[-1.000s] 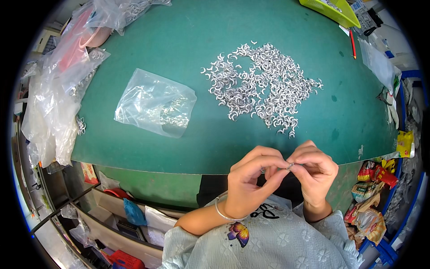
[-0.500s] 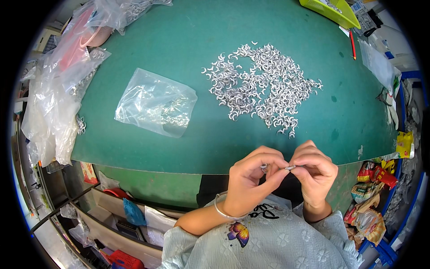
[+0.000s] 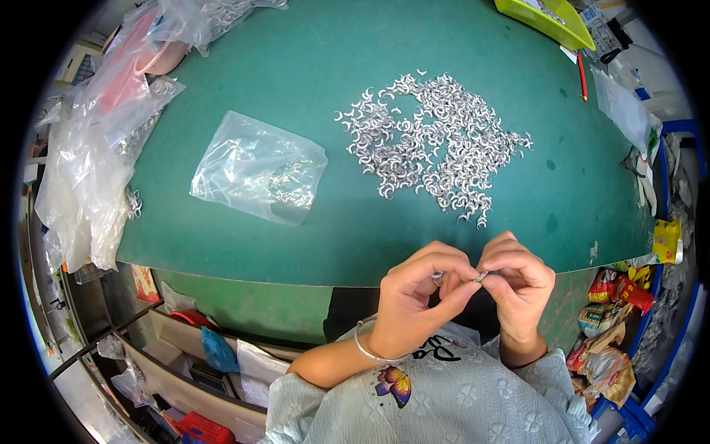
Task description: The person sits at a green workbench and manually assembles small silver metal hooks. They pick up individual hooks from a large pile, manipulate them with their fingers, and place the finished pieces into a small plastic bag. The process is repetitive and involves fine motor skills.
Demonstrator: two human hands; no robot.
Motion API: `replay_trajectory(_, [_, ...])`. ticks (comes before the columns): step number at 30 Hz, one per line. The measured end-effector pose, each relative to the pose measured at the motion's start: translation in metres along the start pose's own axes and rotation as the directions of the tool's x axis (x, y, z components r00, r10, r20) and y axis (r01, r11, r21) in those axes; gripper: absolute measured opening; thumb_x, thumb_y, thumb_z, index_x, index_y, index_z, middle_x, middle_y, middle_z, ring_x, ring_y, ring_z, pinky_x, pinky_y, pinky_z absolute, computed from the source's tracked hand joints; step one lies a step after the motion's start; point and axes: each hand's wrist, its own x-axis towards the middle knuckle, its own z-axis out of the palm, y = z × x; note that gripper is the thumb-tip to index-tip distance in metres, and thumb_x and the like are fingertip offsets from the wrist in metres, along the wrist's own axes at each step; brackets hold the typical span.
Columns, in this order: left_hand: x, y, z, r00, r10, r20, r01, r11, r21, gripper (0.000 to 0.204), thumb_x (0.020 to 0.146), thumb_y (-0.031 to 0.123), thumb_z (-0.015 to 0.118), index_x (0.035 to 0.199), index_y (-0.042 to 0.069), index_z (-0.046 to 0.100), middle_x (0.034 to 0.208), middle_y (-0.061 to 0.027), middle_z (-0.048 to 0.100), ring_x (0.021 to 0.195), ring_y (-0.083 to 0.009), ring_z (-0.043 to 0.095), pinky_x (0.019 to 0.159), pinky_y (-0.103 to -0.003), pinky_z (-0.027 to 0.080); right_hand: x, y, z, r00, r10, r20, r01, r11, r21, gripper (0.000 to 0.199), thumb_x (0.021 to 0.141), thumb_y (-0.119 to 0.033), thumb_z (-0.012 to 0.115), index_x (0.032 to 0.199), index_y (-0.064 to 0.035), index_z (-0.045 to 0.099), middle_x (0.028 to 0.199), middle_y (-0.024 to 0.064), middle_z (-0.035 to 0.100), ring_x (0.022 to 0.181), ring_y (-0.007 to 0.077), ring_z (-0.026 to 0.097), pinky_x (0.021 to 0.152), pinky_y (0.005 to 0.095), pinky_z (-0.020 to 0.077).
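Observation:
My left hand (image 3: 427, 285) and my right hand (image 3: 519, 283) meet fingertip to fingertip over the table's near edge. Between both thumbs and forefingers is a small silver crescent-shaped metal piece (image 3: 481, 277), mostly covered by the fingers. More silver metal (image 3: 438, 277) shows inside the curled fingers of my left hand; whether it is a ring or loose pieces I cannot tell. Beyond my hands, a wide heap of similar silver crescent pieces (image 3: 462, 140) is spread on the green table (image 3: 259, 66). A clear plastic bag (image 3: 248, 166) with some shiny pieces lies left of the heap.
Large clear plastic bags (image 3: 96, 163) and a pink bowl (image 3: 164, 59) crowd the left side. At the far right stand a yellow-green basket (image 3: 543, 21) and a red pen (image 3: 583, 78). Below the right edge are colourful food packets (image 3: 617, 296); an open drawer (image 3: 174, 340) sits at lower left.
The small piece between my fingertips has tilted slightly, its right end now higher. My right hand has shifted a little to the left; the heap and the bag stay where they were.

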Motion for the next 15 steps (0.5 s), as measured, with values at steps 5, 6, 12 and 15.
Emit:
replay_trajectory(5, [-0.001,0.0,0.0,0.999,-0.04,0.016,0.04,0.999,-0.024,0.013,0.078,-0.01,0.058,0.089,-0.003,0.057,0.09,-0.0053,0.052,0.067,-0.0038,0.044,0.055,-0.018,0.036,0.0,0.001,-0.002,1.0,0.0,0.021,0.0,1.0,-0.005,0.016,0.068,0.001,0.07,0.081,0.0035,0.061,0.076,0.0094,0.061,0.07,0.0189,0.053,0.062,0.0286,0.0416])
replay_trajectory(6, [-0.001,0.001,0.0,0.998,-0.059,0.023,0.059,0.998,-0.03,0.012,0.079,-0.009,0.057,0.089,-0.003,0.057,0.09,-0.0049,0.051,0.067,-0.0034,0.044,0.055,-0.018,0.035,0.0,0.001,-0.001,1.0,0.008,0.02,-0.009,1.0,0.014,0.016,0.068,0.0,0.07,0.081,0.0032,0.061,0.076,0.009,0.06,0.07,0.0187,0.053,0.063,0.0286,0.0412])
replay_trajectory(12, [-0.001,0.002,-0.01,0.9,-0.427,0.084,0.435,0.891,-0.13,0.01,0.081,-0.006,0.053,0.091,-0.004,0.055,0.091,-0.0073,0.055,0.078,-0.0082,0.049,0.067,-0.02,0.039,-0.001,0.004,-0.001,0.998,0.059,0.009,-0.06,0.996,0.073,0.015,0.069,-0.003,0.071,0.079,0.0019,0.06,0.074,0.0075,0.059,0.07,0.018,0.051,0.063,0.0286,0.0397])
replay_trajectory(15, [-0.001,-0.001,-0.009,0.935,-0.347,0.067,0.353,0.928,-0.121,0.01,0.081,-0.005,0.056,0.091,-0.002,0.055,0.084,0.0008,0.049,0.065,-0.0008,0.039,0.05,-0.016,0.032,0.0,0.004,-0.001,0.998,0.063,0.022,-0.064,0.997,0.05,0.014,0.071,-0.004,0.07,0.079,0.0016,0.06,0.074,0.0074,0.059,0.07,0.0179,0.051,0.064,0.0288,0.0394])
